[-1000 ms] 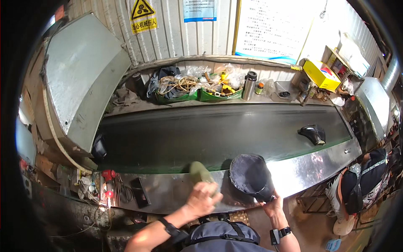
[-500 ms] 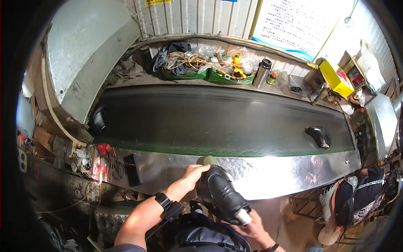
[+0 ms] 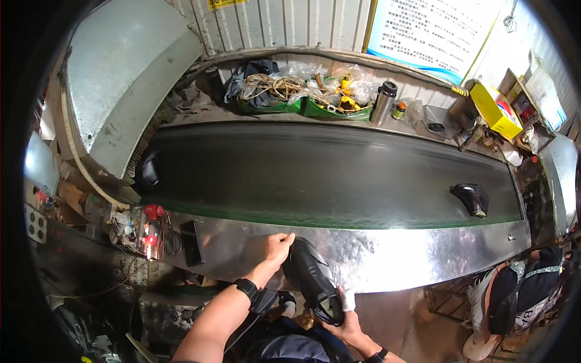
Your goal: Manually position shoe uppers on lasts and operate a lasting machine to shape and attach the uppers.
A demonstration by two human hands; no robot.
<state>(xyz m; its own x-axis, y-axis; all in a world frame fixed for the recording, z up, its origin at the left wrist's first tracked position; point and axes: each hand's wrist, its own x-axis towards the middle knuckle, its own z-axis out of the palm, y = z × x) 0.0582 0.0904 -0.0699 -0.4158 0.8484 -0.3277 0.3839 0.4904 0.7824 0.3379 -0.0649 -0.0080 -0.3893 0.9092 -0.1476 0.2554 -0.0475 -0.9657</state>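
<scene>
At the near edge of the metal ledge (image 3: 239, 239), I have the black shoe (image 3: 310, 271) slanting between two narrow grips: left hand (image 3: 279, 248) pinching its far end, right hand (image 3: 347, 327) clasping its near end, presumably to steady it clear of the dark belt (image 3: 333, 175).

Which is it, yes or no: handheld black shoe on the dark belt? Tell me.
No, the left hand and right hand hold the black shoe short of the dark belt.
</scene>
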